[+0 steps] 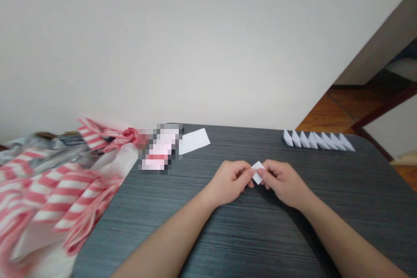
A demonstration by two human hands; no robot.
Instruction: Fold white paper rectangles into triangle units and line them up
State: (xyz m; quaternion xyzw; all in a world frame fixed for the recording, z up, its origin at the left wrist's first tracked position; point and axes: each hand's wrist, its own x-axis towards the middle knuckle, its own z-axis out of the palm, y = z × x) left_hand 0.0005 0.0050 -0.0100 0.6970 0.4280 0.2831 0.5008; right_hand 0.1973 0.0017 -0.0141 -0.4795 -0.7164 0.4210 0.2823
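Note:
A small piece of folded white paper point(258, 166), diamond-shaped from here, is held just above the dark table between both hands. My left hand point(232, 181) pinches its left corner between thumb and fingers. On the opposite corner, my right hand point(282, 182) is closed with the thumb on the front face. The fingertips hide parts of the paper's edges. Toward the back right stands a row of several folded white paper pieces point(314, 140), pointed at the top. A flat white sheet of paper point(195, 141) lies at the back left.
A phone-like object point(159, 150), blurred into pixels, lies beside the white sheet. Red-and-white striped fabric point(68, 186) is heaped left of the dark table point(208, 243). A pale wall point(208, 52) rises behind the table, and wooden floor point(335, 106) shows at the right.

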